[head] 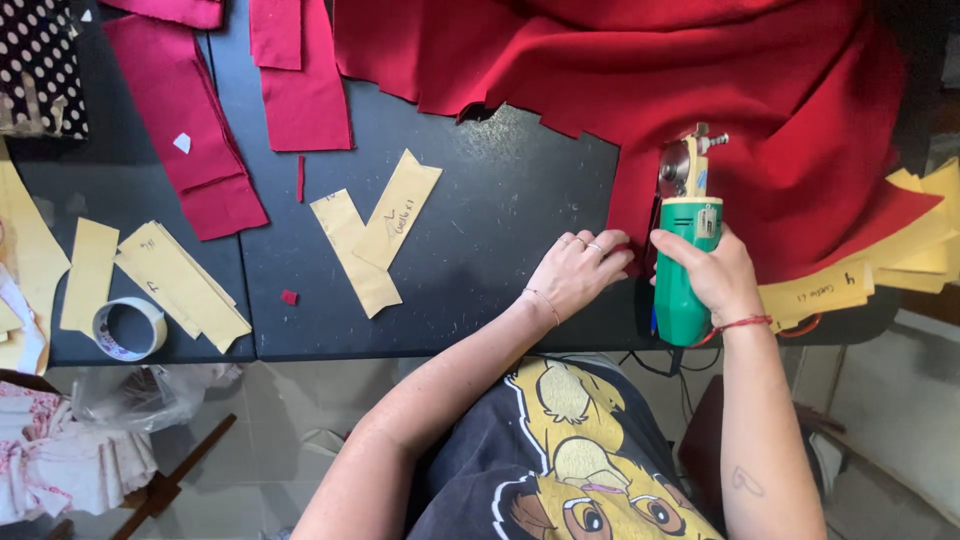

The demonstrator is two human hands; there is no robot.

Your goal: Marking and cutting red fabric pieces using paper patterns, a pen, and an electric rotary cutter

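Note:
My right hand (712,278) grips the green handle of an electric rotary fabric cutter (686,240), whose round blade sits on a large red cloth (760,90) spread over the black table (480,220). My left hand (580,268) lies flat, fingers pressing the left edge of the red cloth just beside the cutter. Yellow paper pattern pieces (850,285) poke out from under the cloth at the right.
Two crossed yellow paper patterns (375,232) lie mid-table, and more yellow strips (165,278) sit at the left beside a roll of tape (128,328). Cut red fabric pieces (195,130) lie at the upper left. A polka-dot cloth (38,65) is in the corner.

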